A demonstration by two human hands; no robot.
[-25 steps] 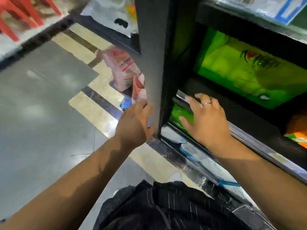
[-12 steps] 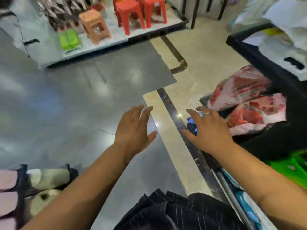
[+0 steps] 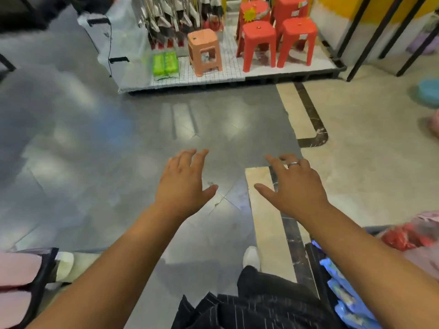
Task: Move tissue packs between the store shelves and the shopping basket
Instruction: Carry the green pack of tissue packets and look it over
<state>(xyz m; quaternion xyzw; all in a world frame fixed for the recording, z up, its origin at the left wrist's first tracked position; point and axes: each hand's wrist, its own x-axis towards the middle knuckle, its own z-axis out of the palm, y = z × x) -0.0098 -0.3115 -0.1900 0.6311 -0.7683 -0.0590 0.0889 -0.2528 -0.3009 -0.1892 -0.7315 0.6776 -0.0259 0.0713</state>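
Hand L (image 3: 183,184), hand R (image 3: 294,188) (palms down)

The floor (image 3: 133,148) was grey, the stools (image 3: 259,41) red, one stool (image 3: 204,52) orange, and the trousers (image 3: 249,309) black with thin white stripes.

At the far edge of the floor (image 3: 114,167), stools (image 3: 259,41) stand on the display platform (image 3: 213,78); the shopping basket (image 3: 44,274) sits near left, tissue packs (image 3: 344,293) near right.

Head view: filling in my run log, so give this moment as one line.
left hand: open, empty | right hand: open, empty | both held out above grey floor | blue packs at lower right, untouched
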